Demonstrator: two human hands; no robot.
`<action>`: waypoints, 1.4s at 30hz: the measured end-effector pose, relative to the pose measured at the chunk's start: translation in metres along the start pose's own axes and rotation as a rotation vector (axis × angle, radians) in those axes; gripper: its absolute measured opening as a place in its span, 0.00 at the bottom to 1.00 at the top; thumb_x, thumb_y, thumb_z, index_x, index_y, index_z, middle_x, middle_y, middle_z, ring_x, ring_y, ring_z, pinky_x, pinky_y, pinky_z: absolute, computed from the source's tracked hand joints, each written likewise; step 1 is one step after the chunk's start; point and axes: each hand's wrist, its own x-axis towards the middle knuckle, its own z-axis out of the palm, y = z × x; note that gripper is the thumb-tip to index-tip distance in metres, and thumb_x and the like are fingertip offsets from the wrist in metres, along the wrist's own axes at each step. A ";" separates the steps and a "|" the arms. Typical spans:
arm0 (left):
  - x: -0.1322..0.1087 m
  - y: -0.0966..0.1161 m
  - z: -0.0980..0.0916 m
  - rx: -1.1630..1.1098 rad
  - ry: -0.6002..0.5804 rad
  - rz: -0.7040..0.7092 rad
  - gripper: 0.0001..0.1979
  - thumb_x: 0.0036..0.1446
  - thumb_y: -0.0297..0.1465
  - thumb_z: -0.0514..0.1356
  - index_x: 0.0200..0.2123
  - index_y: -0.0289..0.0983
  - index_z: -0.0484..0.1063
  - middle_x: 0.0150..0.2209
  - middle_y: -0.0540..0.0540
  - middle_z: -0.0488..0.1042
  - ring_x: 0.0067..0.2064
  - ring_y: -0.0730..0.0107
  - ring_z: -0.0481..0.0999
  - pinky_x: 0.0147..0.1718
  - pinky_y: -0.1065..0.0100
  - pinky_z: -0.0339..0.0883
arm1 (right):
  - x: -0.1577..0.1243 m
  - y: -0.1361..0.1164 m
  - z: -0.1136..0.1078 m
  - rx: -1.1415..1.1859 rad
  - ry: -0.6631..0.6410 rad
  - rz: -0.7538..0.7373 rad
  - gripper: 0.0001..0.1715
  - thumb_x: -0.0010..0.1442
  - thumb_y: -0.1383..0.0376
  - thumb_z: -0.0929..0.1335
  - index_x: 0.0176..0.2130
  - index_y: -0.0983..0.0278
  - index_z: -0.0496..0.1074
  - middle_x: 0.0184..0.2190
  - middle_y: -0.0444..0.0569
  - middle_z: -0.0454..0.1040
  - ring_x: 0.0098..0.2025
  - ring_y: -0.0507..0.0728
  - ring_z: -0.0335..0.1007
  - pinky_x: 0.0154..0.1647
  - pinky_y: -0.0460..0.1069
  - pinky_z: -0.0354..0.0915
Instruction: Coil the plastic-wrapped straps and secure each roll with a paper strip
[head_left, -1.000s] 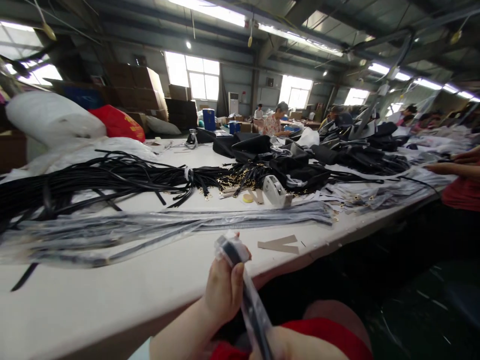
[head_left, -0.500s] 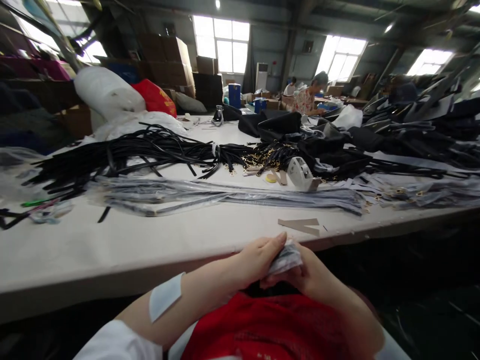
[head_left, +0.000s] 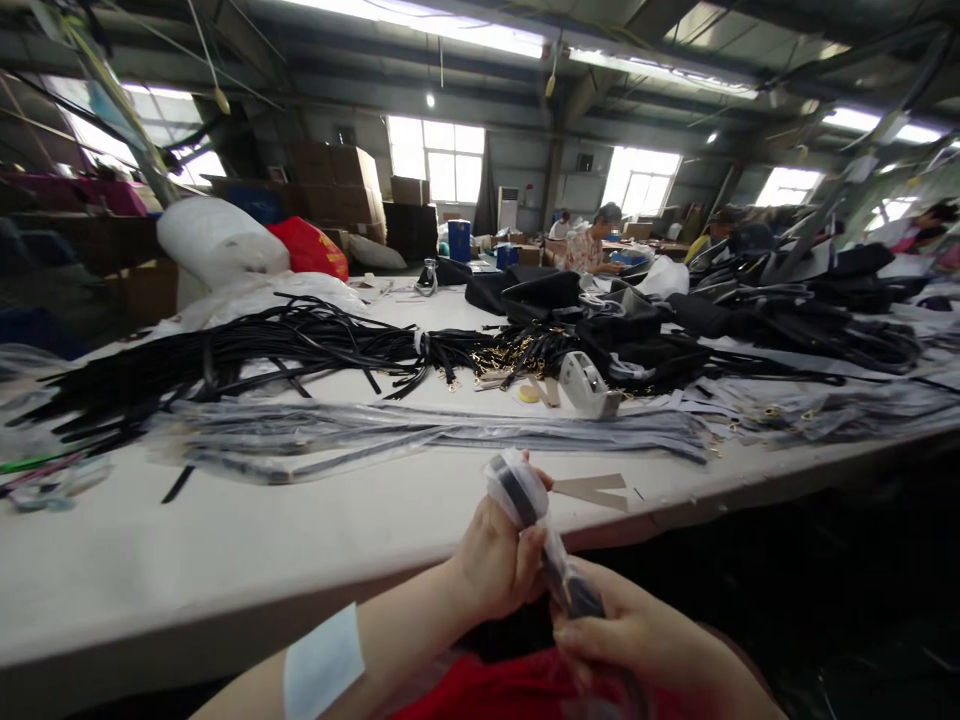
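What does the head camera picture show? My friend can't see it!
A person's left hand and right hand hold a plastic-wrapped dark strap by the near edge of a white table. On the table lie more wrapped straps, loose black straps, gold-coloured clips and a white tape dispenser.

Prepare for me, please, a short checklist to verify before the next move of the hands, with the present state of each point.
1. Left hand grips the wrapped strap near its upper end: ok.
2. Right hand holds it lower down: ok.
3. Plastic around the strap fully closed: cannot tell, fingers cover part of it.
4. Wrapped bundle on the table neatly aligned: not ok, it fans out toward the left.
5. White dispenser on the table, beyond the bundle: ok.
6. Grey-brown strips free of the left fingertips: cannot tell, they look very near.
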 end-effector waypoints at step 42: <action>0.003 -0.015 -0.026 0.345 -1.138 -0.334 0.22 0.53 0.52 0.60 0.30 0.38 0.72 0.23 0.50 0.70 0.22 0.72 0.63 0.22 0.70 0.53 | -0.016 0.011 -0.056 -0.685 -0.061 0.177 0.21 0.65 0.54 0.64 0.52 0.60 0.73 0.46 0.48 0.78 0.47 0.61 0.72 0.50 0.51 0.64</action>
